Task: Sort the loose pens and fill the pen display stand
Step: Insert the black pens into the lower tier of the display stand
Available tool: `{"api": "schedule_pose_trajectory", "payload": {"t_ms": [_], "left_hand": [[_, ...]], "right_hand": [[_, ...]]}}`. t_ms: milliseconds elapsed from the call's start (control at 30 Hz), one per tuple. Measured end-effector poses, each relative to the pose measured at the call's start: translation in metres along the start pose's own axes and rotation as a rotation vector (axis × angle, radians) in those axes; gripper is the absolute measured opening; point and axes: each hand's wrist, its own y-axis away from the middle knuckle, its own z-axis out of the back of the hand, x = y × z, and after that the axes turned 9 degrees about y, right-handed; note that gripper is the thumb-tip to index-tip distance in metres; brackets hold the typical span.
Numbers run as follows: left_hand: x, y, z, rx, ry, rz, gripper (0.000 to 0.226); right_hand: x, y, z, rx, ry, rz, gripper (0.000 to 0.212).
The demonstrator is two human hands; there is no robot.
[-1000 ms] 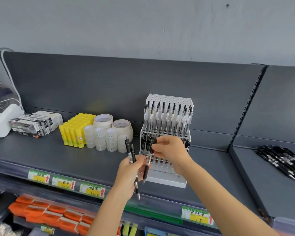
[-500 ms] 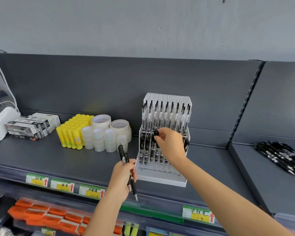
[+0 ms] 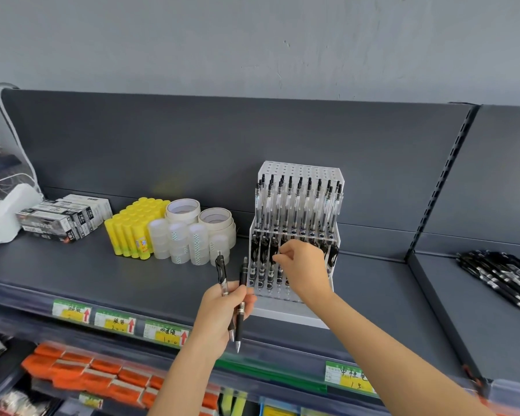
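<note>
Two held pens (image 3: 221,273), one display stand (image 3: 285,315).

Pretty bright, soft even light, barely any shadows; wide-angle bends the edges, bottom corners smear with motion blur.

Price tags on the near shelf rail, left to right: first tag (image 3: 71,310) and second tag (image 3: 114,322), red up-arrows, handwriting illegible; third tag (image 3: 166,333), red arrow, digits "1 0 0"; far-right tag (image 3: 350,376), handwritten characters above "1 5". Print on the boxes (image 3: 57,220) is unreadable.
</note>
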Motion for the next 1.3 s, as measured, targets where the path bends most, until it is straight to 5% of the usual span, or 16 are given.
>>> {"api": "schedule_pose_trajectory", "payload": {"t_ms": [267, 500, 700, 1300], "left_hand": [[-0.002, 0.008, -0.021, 0.213, 0.044, 0.059, 0.015], [-0.001, -0.001, -0.033, 0.158, 0.000, -0.005, 0.016], [0.002, -0.011, -0.026, -0.024, -0.333, -0.132, 0.033], [-0.005, -0.002, -0.018, -0.030, -0.327, -0.313, 0.015]], "right_hand": [[-0.002, 0.011, 0.012, 0.424, -0.623, -0.188, 0.011], [-0.004, 0.005, 0.039, 0.219, -0.708, -0.183, 0.009], [-0.001, -0.002, 0.046, -0.142, -0.329, -0.063, 0.008], [-0.013, -0.009, 0.003, -0.053, -0.015, -0.007, 0.016]]}}
